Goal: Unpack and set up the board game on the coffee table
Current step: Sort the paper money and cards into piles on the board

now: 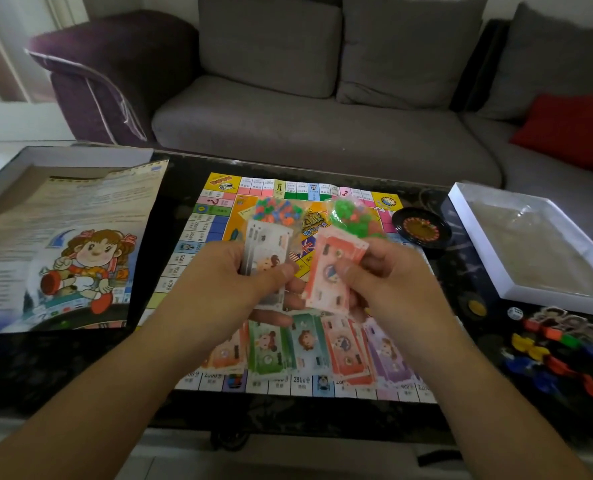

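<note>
The colourful game board (pixel 198 237) lies flat on the black coffee table (pixel 63 368). Above its middle my left hand (pixel 239 275) grips a stack of grey-white play money (pixel 265 249). Just to the right, my right hand (pixel 388 271) pinches a stack of red-orange notes (pixel 333 268). Several piles of notes (pixel 308 348) in orange, green, teal, red and purple lie in a row along the board's near edge. Two clear bags, one of mixed small pieces (pixel 277 209) and one of green and red pieces (pixel 353 214), rest on the far half of the board.
A small black roulette wheel (pixel 421 230) sits at the board's right edge. The white box tray (pixel 478 244) lies at the right, with a die (pixel 515 313) and coloured pawns and stands (pixel 561 355) in front. The box lid with a rules sheet (pixel 70 237) lies at the left. A grey sofa (pixel 322 133) stands behind.
</note>
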Demonstrator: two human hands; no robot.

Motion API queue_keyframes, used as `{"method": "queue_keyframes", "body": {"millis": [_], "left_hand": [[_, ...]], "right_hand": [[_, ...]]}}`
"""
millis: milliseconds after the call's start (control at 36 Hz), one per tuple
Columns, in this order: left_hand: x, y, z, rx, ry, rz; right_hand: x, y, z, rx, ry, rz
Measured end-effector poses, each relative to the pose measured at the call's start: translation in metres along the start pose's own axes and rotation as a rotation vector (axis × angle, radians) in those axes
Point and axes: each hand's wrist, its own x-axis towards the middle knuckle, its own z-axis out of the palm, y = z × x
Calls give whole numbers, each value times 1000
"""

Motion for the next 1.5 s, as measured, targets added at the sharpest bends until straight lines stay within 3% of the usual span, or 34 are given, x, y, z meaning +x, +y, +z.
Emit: {"method": "queue_keyframes", "body": {"millis": [111, 222, 333, 500, 556, 611, 722, 889, 1000, 1500], "left_hand": [[4, -1, -2, -48, 53, -41], [7, -4, -1, -110, 39, -119], [7, -2, 4, -212, -11, -190], [0, -1, 9, -212, -108, -158], [-1, -1, 9, -179, -135, -136], [-2, -3, 10, -117, -159, -117], [-3, -9, 13, 0, -211, -103], [-4, -9, 21, -35, -357, -138], [-2, -7, 23, -163, -305, -197], [-1, -16, 56, 5, -135, -12]], "right_hand": [[8, 2, -26, -146, 40, 44], [9, 8, -35, -504, -124, 150], [5, 18, -23, -666, -293, 278], [-1, 16, -14, -885, -184, 246], [-1, 11, -16, -840, -97, 162], [-2, 4, -16, -632, -39, 88], [-7, -7, -9, -58, -138, 73], [-5, 6, 2, -149, -86, -43], [-4, 6, -3, -134, -44, -18], [-19, 14, -29, -118, -25, 33]]}}
